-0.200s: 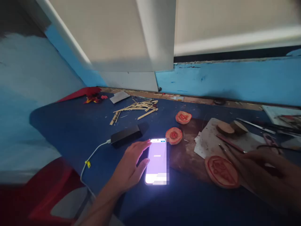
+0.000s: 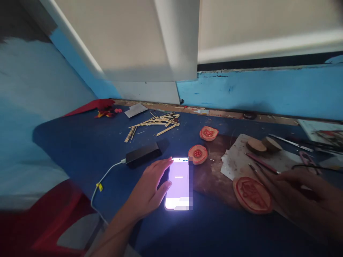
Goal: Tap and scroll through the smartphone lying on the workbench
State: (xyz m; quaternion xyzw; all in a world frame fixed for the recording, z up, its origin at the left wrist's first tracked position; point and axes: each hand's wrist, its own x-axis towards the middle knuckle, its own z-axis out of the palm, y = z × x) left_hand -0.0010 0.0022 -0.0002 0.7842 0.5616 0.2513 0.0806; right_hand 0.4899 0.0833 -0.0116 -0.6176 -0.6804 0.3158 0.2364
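My left hand (image 2: 150,189) has its thumb and forefinger apart, touching the left edge of a bright phone (image 2: 178,184). The screen glows pale purple and its right side is pixelated. In shadow at the right, my right hand (image 2: 302,196) is closed round a thin tool with a metal tip (image 2: 253,169); its grip is partly hidden. Below the tip, a wood slice with a red carved design (image 2: 252,195) lies against the fingers. Two smaller red-marked slices, one with a dot cluster (image 2: 197,154) and one with crossing lines (image 2: 209,133), sit beyond the phone.
A black box (image 2: 143,154) with a white cable (image 2: 107,173) lies left of the phone. Farther back is a heap of thin wooden sticks (image 2: 158,123). Plain wood pieces (image 2: 256,145) and a pink-handled tool (image 2: 261,162) rest on paper (image 2: 235,160). A red chair (image 2: 61,210) stands lower left.
The whole view shifts very slightly. Both hands, the phone and the wood slices keep their places relative to one another.
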